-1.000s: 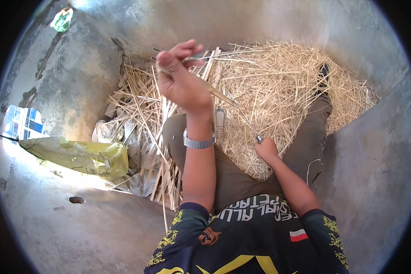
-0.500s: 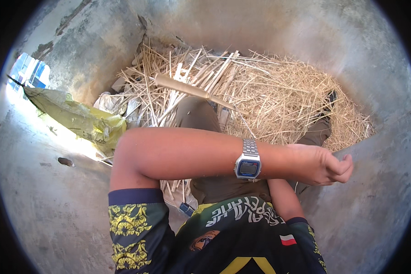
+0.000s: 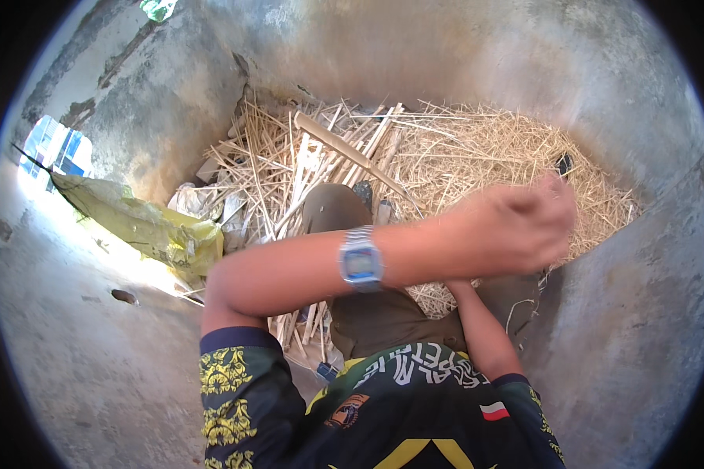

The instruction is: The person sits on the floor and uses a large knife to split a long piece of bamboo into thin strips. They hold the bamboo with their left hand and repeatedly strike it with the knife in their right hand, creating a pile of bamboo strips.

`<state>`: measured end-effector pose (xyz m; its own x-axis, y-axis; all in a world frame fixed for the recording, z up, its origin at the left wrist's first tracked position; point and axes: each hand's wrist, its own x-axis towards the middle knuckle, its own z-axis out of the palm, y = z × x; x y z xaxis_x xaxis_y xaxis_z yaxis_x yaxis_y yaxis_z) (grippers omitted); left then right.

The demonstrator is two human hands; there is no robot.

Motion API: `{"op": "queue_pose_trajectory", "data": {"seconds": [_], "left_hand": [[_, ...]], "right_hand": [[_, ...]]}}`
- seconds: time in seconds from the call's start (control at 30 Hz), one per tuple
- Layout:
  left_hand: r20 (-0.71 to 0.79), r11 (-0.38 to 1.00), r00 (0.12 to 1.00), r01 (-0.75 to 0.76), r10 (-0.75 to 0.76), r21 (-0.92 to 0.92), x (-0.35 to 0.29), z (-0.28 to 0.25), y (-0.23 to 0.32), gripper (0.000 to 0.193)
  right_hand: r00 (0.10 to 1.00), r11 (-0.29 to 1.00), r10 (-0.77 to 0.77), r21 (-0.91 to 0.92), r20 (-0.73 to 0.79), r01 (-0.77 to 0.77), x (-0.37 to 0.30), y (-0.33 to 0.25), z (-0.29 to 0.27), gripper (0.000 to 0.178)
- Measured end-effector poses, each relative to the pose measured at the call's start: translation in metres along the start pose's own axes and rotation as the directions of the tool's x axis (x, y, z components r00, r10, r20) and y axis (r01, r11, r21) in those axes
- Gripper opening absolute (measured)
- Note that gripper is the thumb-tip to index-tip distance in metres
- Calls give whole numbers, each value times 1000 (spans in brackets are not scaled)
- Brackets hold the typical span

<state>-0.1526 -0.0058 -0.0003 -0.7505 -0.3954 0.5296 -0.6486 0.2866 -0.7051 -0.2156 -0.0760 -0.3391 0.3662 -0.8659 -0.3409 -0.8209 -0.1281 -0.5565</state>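
My left forearm reaches across my body to the right, a silver digital watch (image 3: 360, 259) on its wrist. At its end my left hand (image 3: 516, 227) is blurred, with the fingers curled closed; what they hold, if anything, I cannot make out. Bent inward from the right, my right forearm (image 3: 485, 336) passes behind the left one, which hides the right hand. Above my raised knee (image 3: 336, 209) slants a pale, flat bamboo strip (image 3: 344, 148) with a node. Its narrow end points toward the left forearm; whatever grips it is hidden.
Bamboo sticks (image 3: 266, 168) and curly shavings (image 3: 477, 148) cover the floor ahead. Concrete walls (image 3: 446, 55) surround me. A yellowish sack (image 3: 149, 230) hangs beside a bright opening at left, above a small wall hole (image 3: 123, 297). A blue object (image 3: 327, 370) lies near my waist.
My left hand has moved up and to the left, its forearm tilting upward. The bamboo strip has swung steeper, its broad end higher and farther right. The view has shifted slightly.
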Motion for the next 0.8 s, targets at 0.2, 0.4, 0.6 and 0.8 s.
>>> {"op": "queue_pose_trajectory", "data": {"seconds": [0.2,0.4,0.6,0.8], "left_hand": [[71,655,659,720,-749,229,-96,-21,-68,55],[-133,457,465,706,-875,-542,-132,37,-87,65],[-75,143,176,411,-981,-901,-99,62,-97,45],[-96,160,162,451,-982,-878,-100,77,-104,38]], "right_hand": [[996,991,53,115,74,-62,-9,-19,-11,31],[999,986,-22,169,35,16,-3,-7,13,30],[983,867,-43,495,179,-52,-6,-2,7,30],[971,866,-228,439,-76,237,-40,-72,-36,22]]}}
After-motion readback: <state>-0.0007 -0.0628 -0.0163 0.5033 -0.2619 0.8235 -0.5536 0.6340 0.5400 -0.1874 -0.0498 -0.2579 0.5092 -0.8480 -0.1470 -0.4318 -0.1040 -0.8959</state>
